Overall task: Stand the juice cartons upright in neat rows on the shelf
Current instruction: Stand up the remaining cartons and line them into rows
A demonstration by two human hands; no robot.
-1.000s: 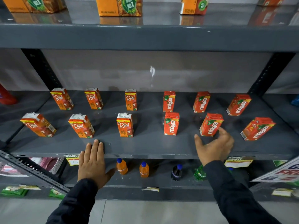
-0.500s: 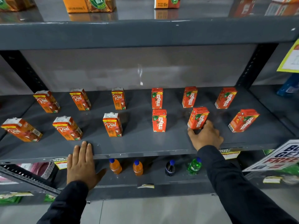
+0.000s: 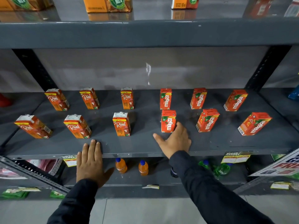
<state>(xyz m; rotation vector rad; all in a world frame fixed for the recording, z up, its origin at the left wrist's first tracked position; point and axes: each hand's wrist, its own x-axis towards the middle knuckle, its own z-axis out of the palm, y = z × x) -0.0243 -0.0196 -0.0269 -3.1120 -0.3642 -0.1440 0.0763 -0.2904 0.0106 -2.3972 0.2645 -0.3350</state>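
A grey metal rack (image 3: 145,34) fills the frame, its dark perforated uprights (image 3: 34,68) standing at left and right; behind it a pale grey wall (image 3: 113,70) carries a bright glare streak at centre; along the bottom edge lies a light tiled floor (image 3: 142,210); at lower right leans a printed sign (image 3: 281,167); yellow price tags (image 3: 235,157) hang from the rack's front lip.

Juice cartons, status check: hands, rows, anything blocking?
Left hand flat on shelf edge. Right hand open beside front-row Maaza carton. Twelve cartons upright, two rows. Nothing blocking.
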